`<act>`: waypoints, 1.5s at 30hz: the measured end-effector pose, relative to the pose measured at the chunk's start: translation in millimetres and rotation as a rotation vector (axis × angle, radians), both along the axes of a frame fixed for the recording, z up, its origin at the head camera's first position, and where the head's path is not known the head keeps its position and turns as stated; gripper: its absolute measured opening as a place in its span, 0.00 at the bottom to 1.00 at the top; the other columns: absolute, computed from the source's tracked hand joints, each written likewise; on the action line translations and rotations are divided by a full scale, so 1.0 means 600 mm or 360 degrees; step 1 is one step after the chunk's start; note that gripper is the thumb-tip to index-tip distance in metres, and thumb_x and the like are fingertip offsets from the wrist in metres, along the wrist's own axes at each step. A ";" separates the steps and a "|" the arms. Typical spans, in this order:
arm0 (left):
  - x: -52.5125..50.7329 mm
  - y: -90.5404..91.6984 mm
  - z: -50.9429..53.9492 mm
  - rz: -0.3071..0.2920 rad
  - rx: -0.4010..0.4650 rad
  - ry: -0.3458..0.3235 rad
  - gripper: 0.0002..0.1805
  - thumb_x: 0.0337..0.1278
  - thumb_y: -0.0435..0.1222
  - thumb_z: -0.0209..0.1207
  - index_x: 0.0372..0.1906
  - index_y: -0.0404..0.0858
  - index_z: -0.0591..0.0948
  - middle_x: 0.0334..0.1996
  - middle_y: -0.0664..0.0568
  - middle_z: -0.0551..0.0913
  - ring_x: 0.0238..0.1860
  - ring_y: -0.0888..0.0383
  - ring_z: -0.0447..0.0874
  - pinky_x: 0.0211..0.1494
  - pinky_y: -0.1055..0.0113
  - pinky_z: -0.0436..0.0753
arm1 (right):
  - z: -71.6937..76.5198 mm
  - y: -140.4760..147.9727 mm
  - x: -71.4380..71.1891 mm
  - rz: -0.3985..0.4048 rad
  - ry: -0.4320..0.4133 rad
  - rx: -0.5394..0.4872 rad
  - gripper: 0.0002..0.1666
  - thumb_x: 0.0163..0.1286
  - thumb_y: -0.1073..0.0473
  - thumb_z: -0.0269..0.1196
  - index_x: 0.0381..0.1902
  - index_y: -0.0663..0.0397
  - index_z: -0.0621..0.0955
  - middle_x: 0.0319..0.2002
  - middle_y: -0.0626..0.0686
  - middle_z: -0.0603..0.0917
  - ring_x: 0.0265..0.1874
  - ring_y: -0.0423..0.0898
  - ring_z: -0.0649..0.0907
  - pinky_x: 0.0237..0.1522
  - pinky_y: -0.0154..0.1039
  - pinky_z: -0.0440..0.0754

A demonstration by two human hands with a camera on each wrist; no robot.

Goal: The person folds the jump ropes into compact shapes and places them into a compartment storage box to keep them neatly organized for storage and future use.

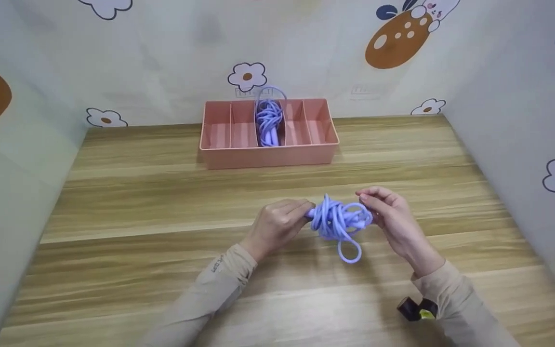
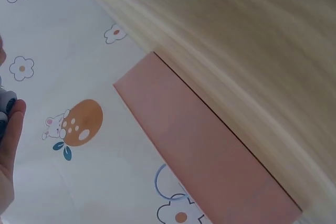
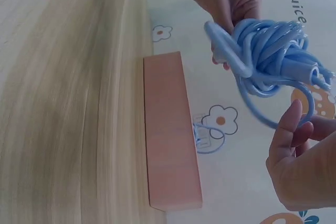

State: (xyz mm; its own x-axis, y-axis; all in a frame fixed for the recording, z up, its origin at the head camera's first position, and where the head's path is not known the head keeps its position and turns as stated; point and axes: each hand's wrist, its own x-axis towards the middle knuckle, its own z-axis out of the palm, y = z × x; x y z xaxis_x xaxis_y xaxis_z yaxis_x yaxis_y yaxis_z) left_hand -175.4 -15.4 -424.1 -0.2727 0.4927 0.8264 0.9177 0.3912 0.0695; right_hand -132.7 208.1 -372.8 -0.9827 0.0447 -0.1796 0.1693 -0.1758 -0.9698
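Note:
A coiled periwinkle-blue jump rope (image 1: pixel 337 219) is held above the table between both hands, its cord wound around its handles. My left hand (image 1: pixel 280 224) grips the handle end on the left side of the bundle. At the other side, my right hand (image 1: pixel 395 219) pinches a loop of cord between thumb and fingers, clearest in the right wrist view. Another loop hangs below the bundle. In the left wrist view only part of a hand (image 2: pixel 9 153) and the dark-tipped handle ends (image 2: pixel 6 106) show at the left edge.
A pink divided box (image 1: pixel 268 158) stands at the back of the table against the patterned wall. A second blue jump rope (image 1: pixel 270 120) lies in its middle compartment, one loop rising above the rim. A black object (image 1: pixel 408 308) with a yellow-green part is beside the right cuff.

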 end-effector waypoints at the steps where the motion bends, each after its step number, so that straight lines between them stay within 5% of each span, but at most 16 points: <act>1: 0.000 0.000 -0.002 -0.0006 0.0017 -0.0035 0.09 0.43 0.31 0.65 0.34 0.34 0.82 0.31 0.46 0.85 0.32 0.56 0.84 0.39 0.70 0.82 | 0.000 0.000 -0.001 0.0011 0.0006 -0.0013 0.12 0.64 0.70 0.52 0.28 0.52 0.80 0.27 0.47 0.81 0.23 0.37 0.78 0.25 0.29 0.78; 6: -0.001 -0.004 -0.010 -0.0036 0.0056 -0.0198 0.10 0.42 0.29 0.65 0.35 0.34 0.82 0.32 0.47 0.85 0.32 0.56 0.84 0.38 0.69 0.82 | -0.001 0.001 0.003 0.0048 0.0105 0.0086 0.14 0.62 0.73 0.52 0.29 0.53 0.80 0.30 0.48 0.83 0.30 0.41 0.81 0.33 0.35 0.82; 12: 0.006 -0.003 -0.006 -0.0191 0.0021 -0.0287 0.06 0.46 0.29 0.62 0.33 0.35 0.81 0.31 0.50 0.85 0.31 0.57 0.83 0.39 0.70 0.82 | -0.002 0.015 -0.010 0.0323 0.0094 0.0237 0.16 0.57 0.75 0.56 0.32 0.49 0.81 0.32 0.46 0.84 0.31 0.39 0.82 0.37 0.31 0.81; 20: 0.024 0.007 0.003 -0.0359 -0.0316 -0.0413 0.07 0.51 0.33 0.60 0.35 0.34 0.81 0.31 0.49 0.85 0.30 0.57 0.83 0.39 0.72 0.82 | 0.012 0.019 -0.029 0.0382 0.0108 0.0098 0.19 0.55 0.79 0.55 0.35 0.52 0.81 0.35 0.50 0.83 0.30 0.41 0.82 0.39 0.32 0.82; 28: 0.014 0.012 0.009 -0.0198 -0.0506 -0.0814 0.01 0.47 0.30 0.60 0.25 0.36 0.80 0.21 0.51 0.83 0.22 0.59 0.79 0.28 0.70 0.80 | 0.026 -0.006 -0.013 0.0267 0.0351 0.0550 0.18 0.52 0.80 0.58 0.43 0.77 0.75 0.32 0.48 0.84 0.31 0.40 0.83 0.39 0.32 0.81; 35: 0.005 0.016 0.015 -0.0157 -0.0489 -0.1184 0.04 0.47 0.29 0.60 0.22 0.36 0.80 0.17 0.52 0.80 0.17 0.64 0.70 0.24 0.73 0.74 | 0.037 -0.006 0.002 0.0447 0.0420 0.0794 0.18 0.51 0.76 0.61 0.43 0.76 0.76 0.37 0.63 0.82 0.27 0.39 0.81 0.32 0.30 0.81; 41: 0.006 0.010 0.012 -0.0193 -0.0460 -0.1288 0.02 0.46 0.29 0.61 0.27 0.36 0.84 0.20 0.52 0.83 0.18 0.64 0.72 0.25 0.75 0.75 | 0.045 -0.003 0.017 0.0691 0.0541 0.1171 0.24 0.46 0.73 0.66 0.45 0.69 0.78 0.38 0.60 0.83 0.30 0.45 0.81 0.34 0.33 0.81; 45: 0.008 0.009 0.011 -0.0167 -0.0438 -0.1231 0.03 0.47 0.30 0.61 0.28 0.36 0.84 0.21 0.52 0.83 0.18 0.64 0.73 0.25 0.76 0.75 | 0.046 -0.012 0.026 0.0547 0.0701 0.1468 0.17 0.48 0.75 0.64 0.39 0.65 0.82 0.37 0.56 0.84 0.32 0.46 0.82 0.36 0.36 0.82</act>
State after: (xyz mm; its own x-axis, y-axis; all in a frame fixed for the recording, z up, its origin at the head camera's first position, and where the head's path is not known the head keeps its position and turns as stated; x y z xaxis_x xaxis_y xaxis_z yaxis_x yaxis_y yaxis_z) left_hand -170.8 -9.8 -417.5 -0.6562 0.7045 0.2703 0.6826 0.4017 0.6105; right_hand -117.4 200.8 -345.5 -0.9383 -0.3091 0.1549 -0.3264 0.6443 -0.6916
